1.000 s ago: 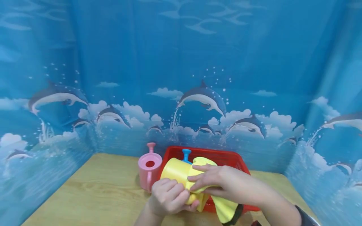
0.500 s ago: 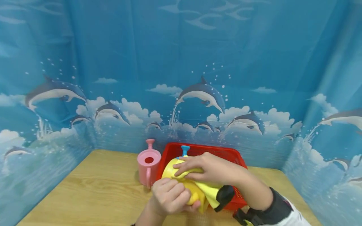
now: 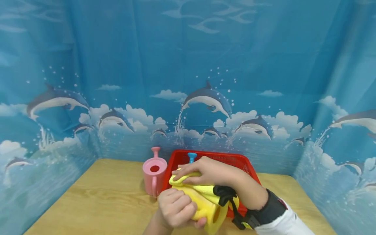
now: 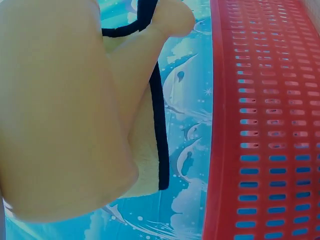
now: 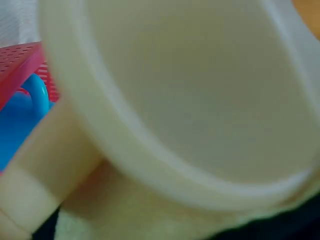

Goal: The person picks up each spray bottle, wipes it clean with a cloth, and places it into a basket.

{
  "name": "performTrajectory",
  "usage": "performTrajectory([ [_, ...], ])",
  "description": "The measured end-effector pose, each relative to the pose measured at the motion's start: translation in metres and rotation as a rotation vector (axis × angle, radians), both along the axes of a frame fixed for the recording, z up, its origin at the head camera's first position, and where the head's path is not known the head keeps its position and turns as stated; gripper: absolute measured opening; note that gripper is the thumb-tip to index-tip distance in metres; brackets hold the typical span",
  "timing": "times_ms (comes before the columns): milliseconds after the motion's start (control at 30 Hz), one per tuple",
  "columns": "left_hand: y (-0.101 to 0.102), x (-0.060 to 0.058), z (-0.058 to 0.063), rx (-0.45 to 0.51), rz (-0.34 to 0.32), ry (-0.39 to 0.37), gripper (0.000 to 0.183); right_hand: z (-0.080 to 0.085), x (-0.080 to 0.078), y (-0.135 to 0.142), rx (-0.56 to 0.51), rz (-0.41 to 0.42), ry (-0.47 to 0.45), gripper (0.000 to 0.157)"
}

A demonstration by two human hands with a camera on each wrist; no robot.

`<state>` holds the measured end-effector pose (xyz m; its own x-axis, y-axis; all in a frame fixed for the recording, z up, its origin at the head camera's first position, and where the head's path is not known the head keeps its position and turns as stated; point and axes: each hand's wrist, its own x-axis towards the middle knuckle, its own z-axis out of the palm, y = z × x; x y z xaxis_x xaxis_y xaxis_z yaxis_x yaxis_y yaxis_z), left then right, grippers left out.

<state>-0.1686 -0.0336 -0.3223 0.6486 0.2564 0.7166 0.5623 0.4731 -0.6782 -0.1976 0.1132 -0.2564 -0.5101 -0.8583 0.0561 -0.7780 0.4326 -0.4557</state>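
Note:
My left hand grips a yellow watering can that lies tilted over the basket's front. Its smooth body and round-tipped spout show close up in the left wrist view. A rimmed end of the can fills much of the right wrist view, blurred. Over the can's upper side, my right hand holds a yellow cloth with black edging against it. The cloth hangs behind the spout in the left wrist view. My left fingertips are partly hidden.
A pink watering can stands on the wooden table, left of a red slotted basket. Inside the basket is a blue watering can, mostly hidden by my right hand. A dolphin-print curtain encloses the table's back and sides.
My right hand and cloth have slid left along the can, whose near end has tipped down and toward me. My left hand keeps its grip in nearly the same place.

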Motion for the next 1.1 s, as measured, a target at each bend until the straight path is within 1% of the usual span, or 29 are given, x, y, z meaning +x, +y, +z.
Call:
performTrajectory([
  [100,0.000,-0.002,-0.001,0.010,-0.011,-0.003,0.044,0.000,0.005,0.009,-0.012,0.009,0.003,0.027],
  [233,-0.003,-0.006,0.000,0.045,0.010,0.020,0.043,0.000,0.014,0.025,-0.044,0.060,0.006,0.026],
  [333,-0.006,-0.009,0.003,0.066,0.031,0.054,0.042,0.000,0.022,0.039,-0.078,0.111,0.041,0.026],
  [433,-0.008,-0.009,0.005,0.070,0.033,0.083,0.042,0.001,0.031,0.053,-0.109,0.164,0.087,0.027],
  [500,-0.009,-0.008,0.006,0.066,0.033,0.090,0.042,0.002,0.037,0.060,-0.128,0.198,0.113,0.028],
  [600,-0.010,-0.007,0.008,0.064,0.036,0.100,0.041,0.004,0.041,0.063,-0.146,0.205,0.127,0.028],
  [667,-0.010,-0.006,0.009,0.064,0.035,0.113,0.041,0.005,0.039,0.061,-0.153,0.177,0.109,0.027],
  [733,-0.009,-0.006,0.009,0.062,0.035,0.116,0.041,0.005,0.034,0.056,-0.147,0.137,0.071,0.026],
  [900,-0.008,-0.003,0.009,0.052,0.042,0.102,0.042,0.005,0.015,0.038,-0.111,0.043,-0.085,0.026],
  [967,-0.007,-0.002,0.009,0.053,0.039,0.096,0.042,0.005,0.008,0.029,-0.097,0.011,-0.125,0.027],
  [1033,-0.006,0.000,0.009,0.050,0.034,0.079,0.043,0.005,0.001,0.021,-0.083,-0.013,-0.140,0.028],
  [1100,-0.006,0.001,0.010,0.045,0.033,0.060,0.043,0.005,-0.004,0.012,-0.070,-0.029,-0.130,0.029],
])
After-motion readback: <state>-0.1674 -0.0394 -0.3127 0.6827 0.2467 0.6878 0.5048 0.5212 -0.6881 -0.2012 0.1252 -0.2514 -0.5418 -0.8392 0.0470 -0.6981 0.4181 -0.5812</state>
